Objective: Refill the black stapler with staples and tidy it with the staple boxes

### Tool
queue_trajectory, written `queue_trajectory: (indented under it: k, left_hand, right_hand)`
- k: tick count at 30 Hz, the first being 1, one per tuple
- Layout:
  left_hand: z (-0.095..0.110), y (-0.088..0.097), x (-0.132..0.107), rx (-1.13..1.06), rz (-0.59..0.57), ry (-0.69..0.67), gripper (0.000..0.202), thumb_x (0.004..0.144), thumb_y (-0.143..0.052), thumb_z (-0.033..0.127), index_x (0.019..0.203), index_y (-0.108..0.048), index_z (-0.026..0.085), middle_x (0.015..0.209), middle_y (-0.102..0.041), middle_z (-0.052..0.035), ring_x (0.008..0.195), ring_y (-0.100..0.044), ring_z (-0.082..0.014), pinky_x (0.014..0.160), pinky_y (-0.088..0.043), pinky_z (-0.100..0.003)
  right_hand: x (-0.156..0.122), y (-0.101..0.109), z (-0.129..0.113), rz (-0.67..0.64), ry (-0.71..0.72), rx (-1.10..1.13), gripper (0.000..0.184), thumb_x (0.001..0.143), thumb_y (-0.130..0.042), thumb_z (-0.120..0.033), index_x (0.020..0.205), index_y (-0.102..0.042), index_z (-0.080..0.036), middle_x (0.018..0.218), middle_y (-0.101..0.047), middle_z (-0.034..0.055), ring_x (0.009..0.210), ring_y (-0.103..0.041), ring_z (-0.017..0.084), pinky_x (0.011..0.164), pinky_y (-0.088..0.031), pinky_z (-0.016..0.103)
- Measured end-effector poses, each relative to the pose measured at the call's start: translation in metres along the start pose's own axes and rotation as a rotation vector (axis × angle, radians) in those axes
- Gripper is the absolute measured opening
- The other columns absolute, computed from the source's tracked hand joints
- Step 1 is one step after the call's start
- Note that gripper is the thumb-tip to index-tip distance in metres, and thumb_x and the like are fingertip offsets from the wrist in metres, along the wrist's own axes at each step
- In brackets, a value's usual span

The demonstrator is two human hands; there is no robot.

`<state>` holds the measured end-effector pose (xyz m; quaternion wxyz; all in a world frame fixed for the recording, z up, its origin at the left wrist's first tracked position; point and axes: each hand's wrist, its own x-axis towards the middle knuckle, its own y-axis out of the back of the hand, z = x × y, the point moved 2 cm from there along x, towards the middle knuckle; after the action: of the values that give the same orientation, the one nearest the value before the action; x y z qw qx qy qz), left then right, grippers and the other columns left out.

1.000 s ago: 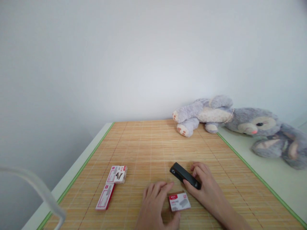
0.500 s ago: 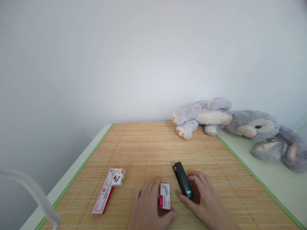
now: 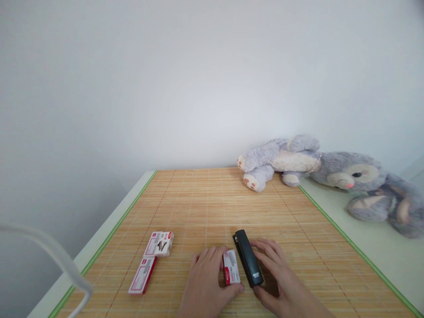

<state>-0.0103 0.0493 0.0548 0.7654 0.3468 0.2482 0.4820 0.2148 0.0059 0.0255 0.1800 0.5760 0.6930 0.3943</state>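
My left hand (image 3: 209, 280) curls round a small red and white staple box (image 3: 231, 267), fingertips at its far left corner and thumb at its near edge. The box rests on the bamboo mat (image 3: 205, 203). Just to its right lies a black stapler (image 3: 248, 258), slanting with its near end to the right. My right hand (image 3: 276, 278) grips the stapler, with fingers along its right side and the thumb at its near end. A narrow gap separates box and stapler.
Left on the mat are a small box with a stapler picture (image 3: 164, 244), a white and pink box (image 3: 151, 244) touching it and a red-sided box (image 3: 142, 276). A grey plush rabbit (image 3: 294, 161) lies at the back right. A white cable (image 3: 62, 254) hangs at the left.
The stapler has shifted left and towards me with my right hand, closer to the staple box. The box has turned slightly and moved a little right under my left hand.
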Motion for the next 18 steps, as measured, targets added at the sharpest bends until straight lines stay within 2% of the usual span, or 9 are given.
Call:
queue_trajectory:
  k: [4,10,16,18]
  left_hand:
    - [-0.005,-0.003,0.0,-0.008,-0.016,-0.049,0.062,0.07,-0.088,0.031,0.127,-0.064,0.029,0.118,-0.071,-0.0036,0.112,-0.063,-0.0305,0.1,-0.042,-0.046]
    - [-0.011,-0.007,0.002,-0.019,-0.02,-0.1,0.065,0.068,-0.089,0.031,0.128,-0.063,0.031,0.121,-0.071,-0.0032,0.114,-0.063,-0.0302,0.101,-0.041,-0.046]
    - [-0.004,-0.006,0.005,0.012,0.012,-0.148,0.055,0.07,-0.081,0.025,0.122,-0.065,0.03,0.114,-0.072,-0.0032,0.108,-0.065,-0.0291,0.096,-0.045,-0.045]
    - [-0.005,-0.008,0.005,0.019,0.029,-0.153,0.06,0.069,-0.081,0.027,0.127,-0.065,0.03,0.12,-0.072,-0.0049,0.112,-0.064,-0.0307,0.1,-0.045,-0.047]
  right_hand:
    - [-0.004,-0.008,0.002,0.008,0.015,-0.013,0.074,0.08,-0.072,-0.018,0.152,-0.055,-0.032,0.15,-0.058,0.0117,0.143,-0.048,0.038,0.124,-0.026,0.072]
    - [-0.007,-0.018,0.007,0.044,0.018,-0.06,0.071,0.083,-0.075,-0.023,0.151,-0.057,-0.031,0.147,-0.06,0.0119,0.139,-0.05,0.039,0.124,-0.025,0.072]
    - [-0.007,-0.018,0.006,0.055,-0.008,-0.058,0.07,0.084,-0.075,-0.024,0.15,-0.056,-0.032,0.147,-0.06,0.0112,0.139,-0.051,0.038,0.124,-0.028,0.07]
    - [-0.008,-0.017,0.006,0.068,-0.002,-0.065,0.068,0.084,-0.076,-0.025,0.149,-0.057,-0.032,0.146,-0.061,0.0115,0.138,-0.052,0.039,0.123,-0.029,0.071]
